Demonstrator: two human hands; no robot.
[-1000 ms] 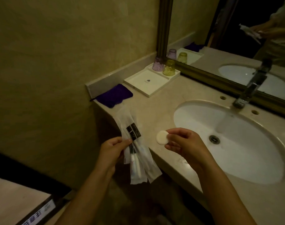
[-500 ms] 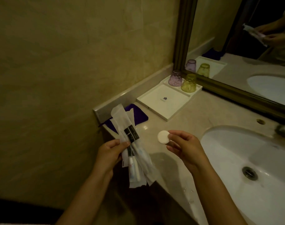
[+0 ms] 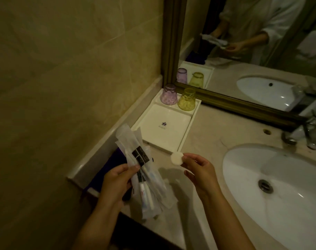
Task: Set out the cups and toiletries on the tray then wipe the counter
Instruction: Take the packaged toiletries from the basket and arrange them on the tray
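So the person's left hand (image 3: 117,179) grips a bundle of clear plastic toiletry sachets with black labels (image 3: 144,170), thumb pinched over the front, and the bundle's long axis runs from the near counter edge up and away toward the back-left corner. The right hand (image 3: 198,170) pinches a small round white soap disc (image 3: 177,156) between thumb and fingertips, other fingers loosely curled. The white rectangular ceramic tray (image 3: 186,131) sits in the counter's back-left corner, against the wall and the mirror frame, with an upturned purple glass cup (image 3: 169,94) and an upturned yellow glass cup (image 3: 186,101) already in its far strip. The big front compartment has nothing in it yet. Key bit: the disc hovers just beside the tray's near corner, so the tray lies straight ahead and slightly left of the right hand, which looks like the nearer one. A dark purple cloth (image 3: 106,170) lies at the counter's left edge, under the left hand, probably for wiping later.
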